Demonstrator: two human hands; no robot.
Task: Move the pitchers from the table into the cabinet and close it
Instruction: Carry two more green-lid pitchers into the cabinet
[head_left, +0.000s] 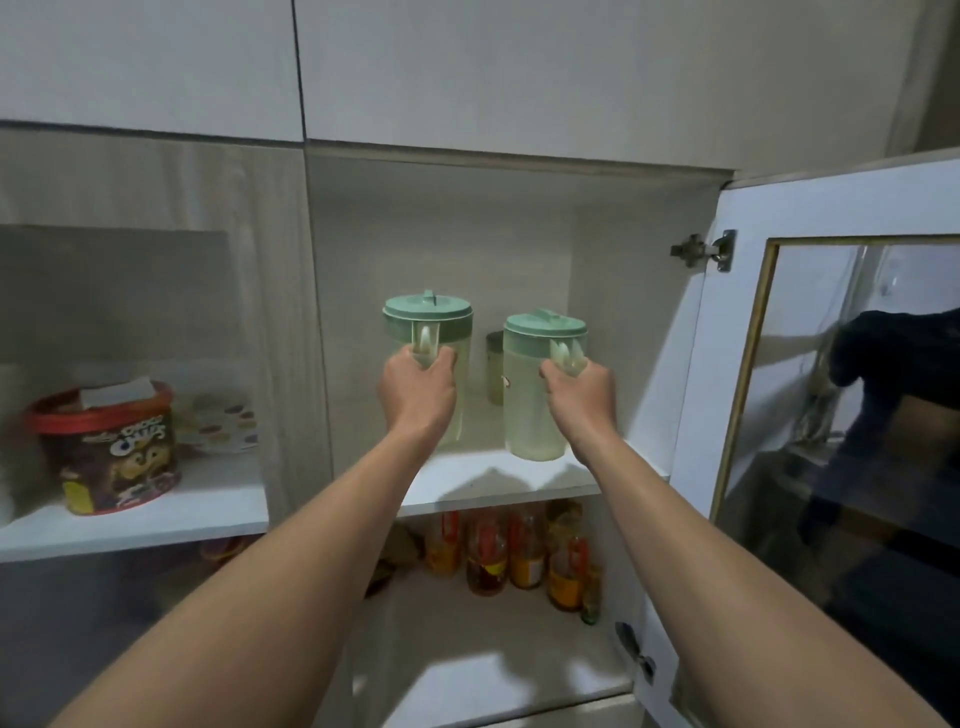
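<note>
- Two clear plastic pitchers with mint-green round lids stand upright inside the open cabinet compartment, side by side and a little apart: the left pitcher (439, 358) and the right pitcher (540, 384).
- The left hand (418, 387) is wrapped around the left pitcher's pale handle; its fingers (448, 357) curl tight over the handle's lower part, so the lid and handle top sit just above them.
- The right hand (582, 395) grips the right pitcher's handle the same way, fingers (551, 371) closed around it, with the pitcher body hanging to the left of and below them.
- The right pitcher's base is at or just above the white shelf (467, 483); whether either base touches it cannot be told.
- Between the two sets of fingers, farther back, stands a dim cylindrical container (495, 369).
- Below the hands, on the lower shelf, a cluster of bottles with orange and red labels (511, 553) stands.
- Far left of the left fingers, behind glass, sits a brown cereal tub with a red lid (106, 452).
- Right of the right fingers, the white glass-paned cabinet door (810, 208) hangs open.
</note>
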